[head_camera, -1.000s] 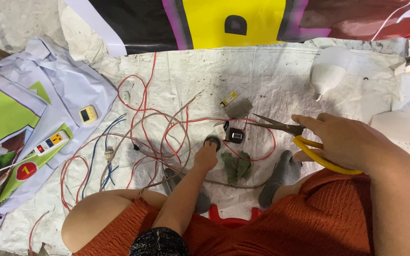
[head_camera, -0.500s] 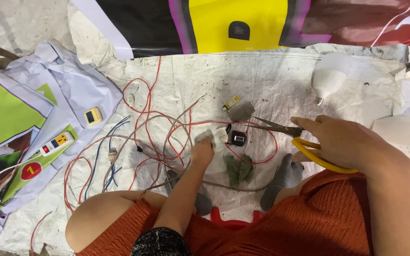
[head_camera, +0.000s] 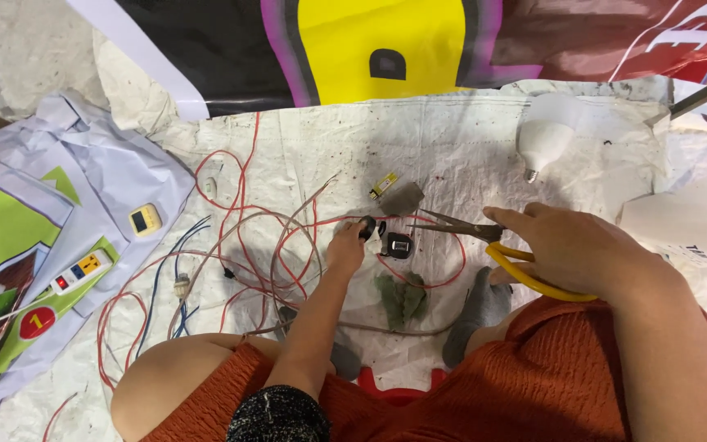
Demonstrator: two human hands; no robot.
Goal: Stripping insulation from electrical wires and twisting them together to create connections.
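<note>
Fingers of my left hand (head_camera: 345, 245) are pinched on a small black part (head_camera: 366, 227), which lies near the middle of the white woven sheet (head_camera: 452, 147) on the ground. My right hand (head_camera: 566, 250) is closed around the yellow handles of a pair of pliers (head_camera: 484, 237); the thin metal nose points to the left, toward my left hand, and its tip is just beside a small black square piece (head_camera: 399, 245). I cannot tell if the nose touches this piece.

Red wires (head_camera: 243, 229) lie in loose loops around my left hand and spread toward the left edge of the sheet, mixed with some grey and blue wires (head_camera: 169, 270). A small grey flat piece (head_camera: 403, 199) with a yellow tag sits just behind the pliers. A white light bulb (head_camera: 543, 135) lies near the far right corner of the sheet, well apart from both hands. At the left edge, on printed paper, I see a white power strip (head_camera: 82, 270) and a small yellow device (head_camera: 145, 219). A green crumpled thing (head_camera: 401, 296) lies near the front edge, between my arms.
</note>
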